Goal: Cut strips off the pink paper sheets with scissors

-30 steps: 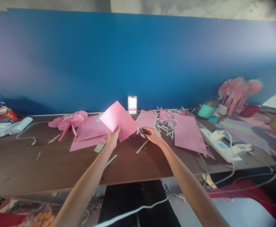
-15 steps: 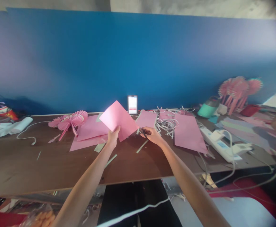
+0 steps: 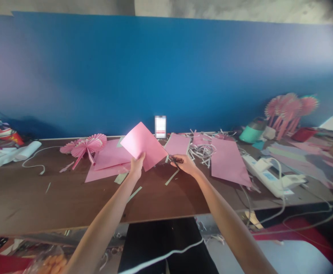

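My left hand (image 3: 137,166) pinches the lower edge of a pink sheet of paper (image 3: 146,146), which is held up at a slant above the table. Dark-handled scissors (image 3: 177,159) are in my right hand (image 3: 187,164), their blades pointing at the right corner of that sheet. Whether the blades touch the paper I cannot tell. More pink sheets (image 3: 109,158) lie behind my left hand, and a small pink sheet (image 3: 177,144) lies beyond the scissors. Thin pale paper strips (image 3: 172,177) rest on the table below my hands.
Folded pink paper fans (image 3: 88,146) lie at the left. A heap of white offcuts (image 3: 203,150) and a large pink sheet (image 3: 230,161) are right of my hands. Farther right are a white power strip (image 3: 265,175), a green container (image 3: 252,131) and upright pink fans (image 3: 289,108). A phone (image 3: 160,127) stands at the back.
The scissors' blades look slightly more open than before. Both hands keep nearly the same place, and the whole view has shifted a little.
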{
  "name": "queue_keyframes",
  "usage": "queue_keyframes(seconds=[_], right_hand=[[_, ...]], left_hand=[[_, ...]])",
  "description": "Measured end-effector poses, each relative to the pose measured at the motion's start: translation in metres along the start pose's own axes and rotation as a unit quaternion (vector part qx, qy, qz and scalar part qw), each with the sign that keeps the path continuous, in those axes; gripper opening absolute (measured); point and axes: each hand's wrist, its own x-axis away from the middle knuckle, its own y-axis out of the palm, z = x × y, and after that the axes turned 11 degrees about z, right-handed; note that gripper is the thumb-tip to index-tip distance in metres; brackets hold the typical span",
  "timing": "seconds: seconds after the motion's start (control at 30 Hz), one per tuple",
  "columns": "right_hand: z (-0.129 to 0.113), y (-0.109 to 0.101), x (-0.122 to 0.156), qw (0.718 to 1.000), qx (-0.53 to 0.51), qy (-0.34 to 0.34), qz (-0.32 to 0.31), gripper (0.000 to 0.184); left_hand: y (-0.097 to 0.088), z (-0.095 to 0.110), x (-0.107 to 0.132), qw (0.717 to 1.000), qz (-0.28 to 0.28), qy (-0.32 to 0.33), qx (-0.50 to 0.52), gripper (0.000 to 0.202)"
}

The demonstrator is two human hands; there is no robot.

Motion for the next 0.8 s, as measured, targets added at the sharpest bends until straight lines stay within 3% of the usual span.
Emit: queue_keyframes(seconds=[0.37, 0.57, 0.8], right_hand=[[0.0035, -0.0003, 0.0002, 0.999, -0.008, 0.034, 0.003, 0.040], [-0.0001, 0.0000, -0.0008, 1.000, -0.001, -0.018, -0.005, 0.034], [0.0013, -0.0018, -0.0015, 1.000, 0.004, -0.018, -0.008, 0.033]], left_hand=[[0.0008, 0.0006, 0.0010, 1.000, -0.006, 0.006, 0.002, 0.056], [0.0017, 0.0028, 0.0017, 1.000, -0.002, 0.002, 0.014, 0.054], [0.0014, 0.0082, 0.0044, 1.000, 0.010, 0.001, 0.021, 0.054]])
